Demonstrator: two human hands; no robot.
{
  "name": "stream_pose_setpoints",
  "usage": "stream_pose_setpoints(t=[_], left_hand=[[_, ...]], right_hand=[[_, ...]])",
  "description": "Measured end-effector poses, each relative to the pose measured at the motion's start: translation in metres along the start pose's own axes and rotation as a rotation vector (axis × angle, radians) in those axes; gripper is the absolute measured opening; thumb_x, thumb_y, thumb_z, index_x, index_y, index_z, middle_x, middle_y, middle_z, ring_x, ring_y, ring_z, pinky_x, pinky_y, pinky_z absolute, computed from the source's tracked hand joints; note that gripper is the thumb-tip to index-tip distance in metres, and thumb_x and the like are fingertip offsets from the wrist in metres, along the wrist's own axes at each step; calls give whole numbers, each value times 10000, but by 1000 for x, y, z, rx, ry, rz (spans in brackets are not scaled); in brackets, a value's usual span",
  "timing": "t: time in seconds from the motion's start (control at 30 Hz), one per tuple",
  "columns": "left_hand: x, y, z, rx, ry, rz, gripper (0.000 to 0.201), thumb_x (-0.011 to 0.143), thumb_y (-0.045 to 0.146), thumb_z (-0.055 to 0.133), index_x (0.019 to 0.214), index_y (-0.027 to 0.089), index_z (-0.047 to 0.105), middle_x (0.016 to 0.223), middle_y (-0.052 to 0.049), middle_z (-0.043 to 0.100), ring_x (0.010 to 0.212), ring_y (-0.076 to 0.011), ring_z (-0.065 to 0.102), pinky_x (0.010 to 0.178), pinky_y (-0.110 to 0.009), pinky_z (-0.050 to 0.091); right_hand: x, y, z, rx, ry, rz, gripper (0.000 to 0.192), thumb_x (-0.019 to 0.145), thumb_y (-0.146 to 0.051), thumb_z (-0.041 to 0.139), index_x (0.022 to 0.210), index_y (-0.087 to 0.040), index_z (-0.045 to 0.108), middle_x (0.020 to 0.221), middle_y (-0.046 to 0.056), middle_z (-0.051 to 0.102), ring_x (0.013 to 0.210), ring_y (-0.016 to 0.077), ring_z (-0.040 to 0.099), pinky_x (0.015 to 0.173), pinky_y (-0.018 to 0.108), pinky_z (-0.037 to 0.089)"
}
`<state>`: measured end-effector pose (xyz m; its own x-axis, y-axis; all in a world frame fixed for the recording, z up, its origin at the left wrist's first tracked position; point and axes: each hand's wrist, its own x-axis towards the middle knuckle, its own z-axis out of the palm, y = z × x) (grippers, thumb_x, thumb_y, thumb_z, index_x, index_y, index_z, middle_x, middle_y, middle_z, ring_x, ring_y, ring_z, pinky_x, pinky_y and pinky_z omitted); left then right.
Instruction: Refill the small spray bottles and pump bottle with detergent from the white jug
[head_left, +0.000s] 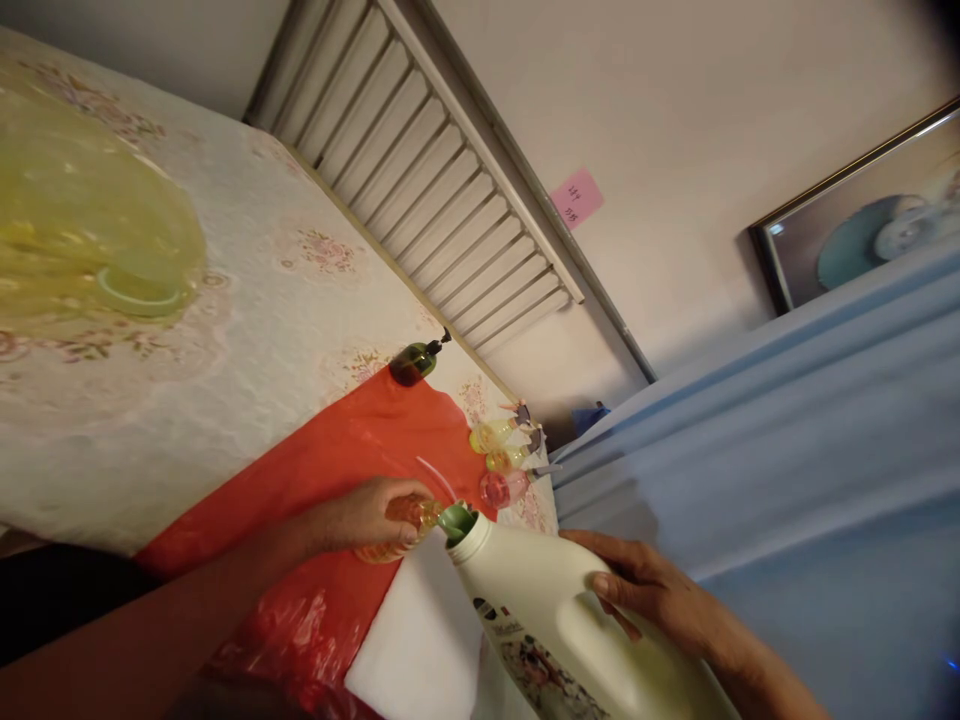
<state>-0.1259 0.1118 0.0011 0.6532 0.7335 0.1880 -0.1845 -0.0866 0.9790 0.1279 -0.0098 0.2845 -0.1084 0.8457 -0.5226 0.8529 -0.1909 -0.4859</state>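
Observation:
My left hand [371, 515] is wrapped round a small clear bottle [427, 513] of yellow-orange liquid, lying over with its neck to the right. My right hand [652, 590] grips the handle of a large cream-white jug [536, 570] with a printed label. The jug is tilted, and the green spout [456, 520] in its mouth meets the small bottle's neck. Whether liquid is flowing, I cannot make out. Beneath my left hand spreads a red plastic sheet [337, 455]. Below the bottle is a white block-like object [420, 635].
Beyond the hands stand two yellow bottles [491, 436] and a pink bottle [501, 489]. A dark green pump bottle [412, 364] is at the sheet's far edge. On the flowered tablecloth [247, 280] lies a bulging yellow plastic bag [90, 190]. A blue curtain [787, 430] hangs at right.

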Motion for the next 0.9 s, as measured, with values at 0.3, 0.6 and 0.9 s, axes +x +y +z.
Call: stream_pose_setpoints(t=[0.3,0.6,0.9], left_hand=[[-1,0,0,23,16,12,446,708,270,705,1150,217,693,1082,-11,756,1035,-272,684,875,-319,514],[-2,3,-1,35,9,5,455,711,261,704,1165,221,690,1099,-13,759,1046,-275,681,879,-328,520],[-1,0,0,48,19,6,468,711,271,713,1173,205,687,1096,-24,762,1057,-285,683,889,-334,525]], right_hand=[[0,-4,1,0,-3,4,695,900,-615,608,1410,-144,573,726,-7,514,556,97,416,473,206,353],[0,-4,0,-29,1,27,713,897,-627,600,1418,-142,564,737,0,527,561,104,431,486,221,350],[0,-6,1,-26,-1,30,748,882,-657,600,1415,-133,569,711,-9,518,539,95,414,478,219,337]])
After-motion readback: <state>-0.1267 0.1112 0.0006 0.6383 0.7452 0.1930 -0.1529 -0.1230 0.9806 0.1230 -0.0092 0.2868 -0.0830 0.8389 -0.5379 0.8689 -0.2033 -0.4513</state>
